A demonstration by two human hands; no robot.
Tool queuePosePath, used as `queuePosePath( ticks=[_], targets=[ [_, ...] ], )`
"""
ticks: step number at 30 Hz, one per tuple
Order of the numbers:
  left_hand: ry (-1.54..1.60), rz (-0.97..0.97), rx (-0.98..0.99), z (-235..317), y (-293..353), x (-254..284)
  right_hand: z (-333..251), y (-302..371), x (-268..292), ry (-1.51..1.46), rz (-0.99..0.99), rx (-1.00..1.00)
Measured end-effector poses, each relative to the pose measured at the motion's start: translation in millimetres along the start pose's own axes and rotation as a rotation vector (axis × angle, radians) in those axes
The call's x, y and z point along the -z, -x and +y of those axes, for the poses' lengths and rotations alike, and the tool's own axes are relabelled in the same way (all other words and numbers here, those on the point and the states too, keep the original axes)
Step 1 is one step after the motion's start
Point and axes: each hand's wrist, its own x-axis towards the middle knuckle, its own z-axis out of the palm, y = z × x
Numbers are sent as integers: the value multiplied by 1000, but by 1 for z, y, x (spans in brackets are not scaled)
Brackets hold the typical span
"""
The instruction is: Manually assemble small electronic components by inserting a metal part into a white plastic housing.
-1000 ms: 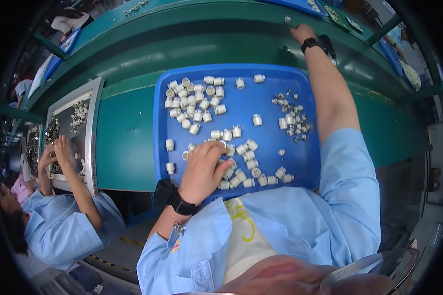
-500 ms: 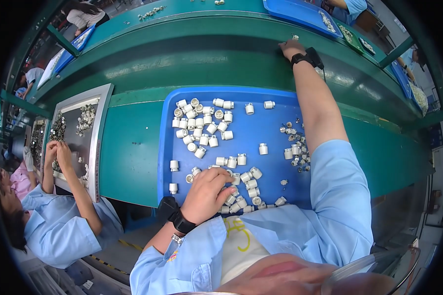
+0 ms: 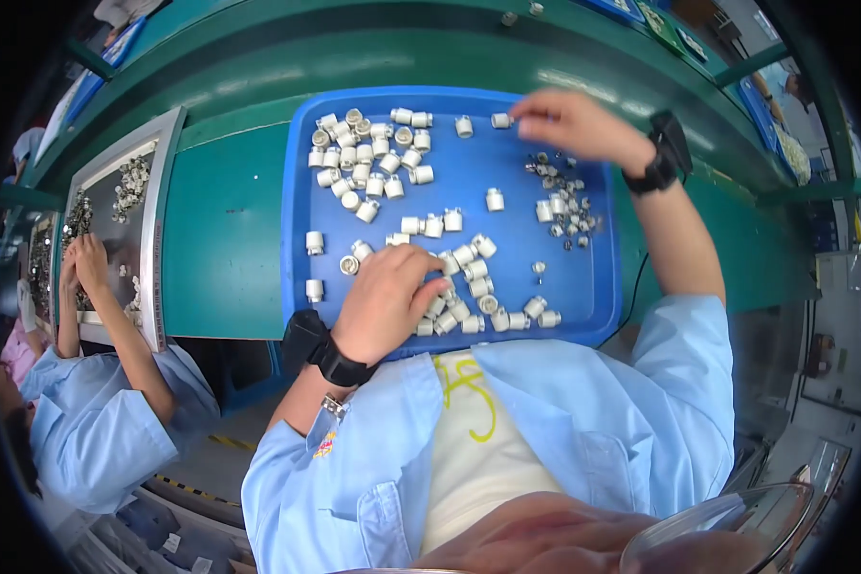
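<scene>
Our left hand [image 3: 385, 297] curls over white cylinders [image 3: 479, 287] by the near edge of the blue tray [image 3: 615, 273], perhaps steadying them; whether its fingers grip, we cannot tell. Our right hand [image 3: 576, 124], fingers apart, hovers at the far right corner.

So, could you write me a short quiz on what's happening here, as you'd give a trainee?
1. True or false: the left hand is over the blue tray, beside some white cylinders.
2. Which is nearer the small shiny parts?
A) the left hand
B) the right hand
3. Fill in: the matching wrist straps are coloured ____.

Key: 1 true; 2 B; 3 black.
</scene>
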Motion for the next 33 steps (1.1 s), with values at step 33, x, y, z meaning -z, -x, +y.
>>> queuePosePath(
  ticks=[33],
  targets=[
    [1075, 117, 309, 85, 88, -86, -45, 221, -124, 203, 432, -303]
  ],
)
